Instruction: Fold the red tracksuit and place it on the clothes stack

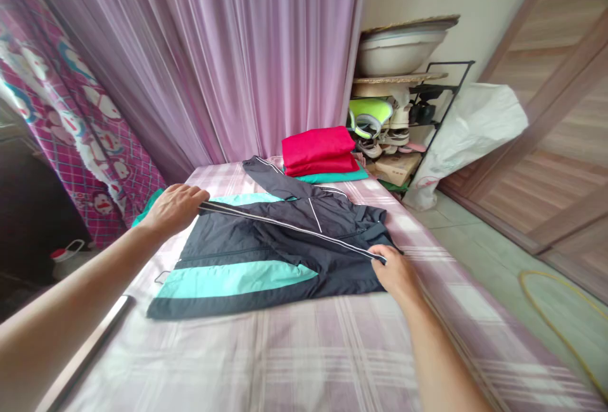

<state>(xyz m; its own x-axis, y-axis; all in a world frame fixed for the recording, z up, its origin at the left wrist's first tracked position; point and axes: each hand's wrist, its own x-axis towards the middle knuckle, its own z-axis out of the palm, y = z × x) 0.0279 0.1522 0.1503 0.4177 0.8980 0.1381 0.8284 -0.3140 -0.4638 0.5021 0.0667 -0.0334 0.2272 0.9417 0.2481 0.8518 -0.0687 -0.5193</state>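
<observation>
A dark navy jacket (266,254) with teal bands and thin white piping lies spread on a pink plaid bed sheet (304,361). One sleeve is stretched across the jacket's body between my hands. My left hand (173,207) pinches the sleeve's cuff end at the jacket's left side. My right hand (396,273) grips the sleeve's other end, at the jacket's right edge. The other sleeve (270,174) points toward the far end of the bed.
A stack of folded red and teal clothes (320,154) sits at the far end of the bed. Behind hangs a lilac curtain (228,51). A rack with shoes and a basin (403,108), a white sack (468,133) and a wooden door (560,114) stand right.
</observation>
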